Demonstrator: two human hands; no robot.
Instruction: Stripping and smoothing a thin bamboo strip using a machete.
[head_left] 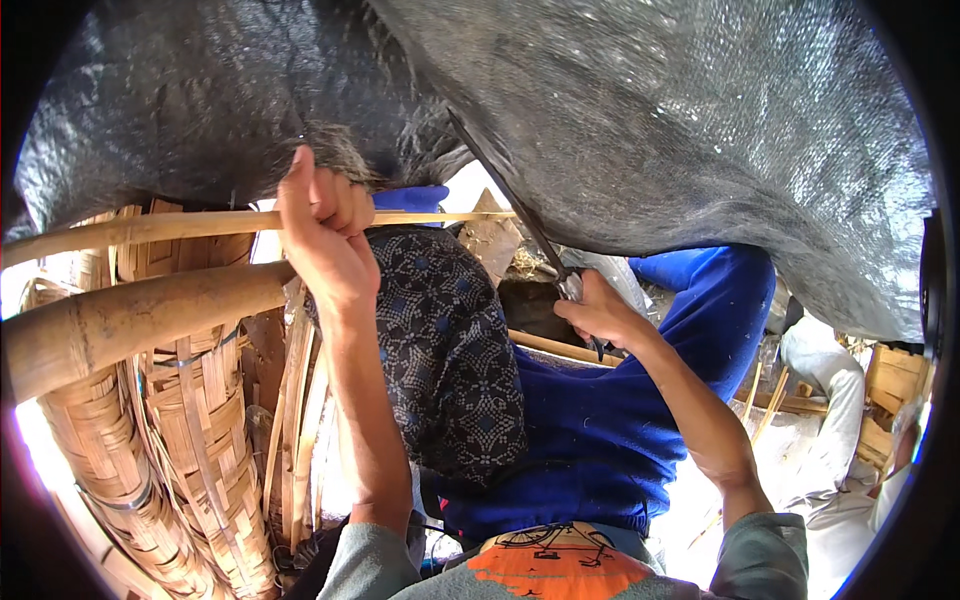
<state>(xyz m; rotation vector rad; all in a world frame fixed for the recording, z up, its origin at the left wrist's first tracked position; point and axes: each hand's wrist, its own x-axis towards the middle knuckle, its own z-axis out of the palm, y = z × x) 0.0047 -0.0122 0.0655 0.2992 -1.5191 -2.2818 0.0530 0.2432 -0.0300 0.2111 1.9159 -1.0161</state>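
My left hand is closed around a split bamboo strip, thumb pointing up. The strip runs from the far left edge across to the middle, where its thin tip meets or passes close to a long dark blade. That blade belongs to a large knife, slanting up and to the left from my right hand. My right fingers are wrapped around its handle, which they mostly hide. A dark patterned cloth drapes over my left leg, below the strip.
A thick bamboo pole juts in below the strip. Tall woven bamboo baskets stand at the left. Black plastic sheeting hangs low across the top. My blue-trousered leg is bent at right. Another person's light-clothed limb shows at far right.
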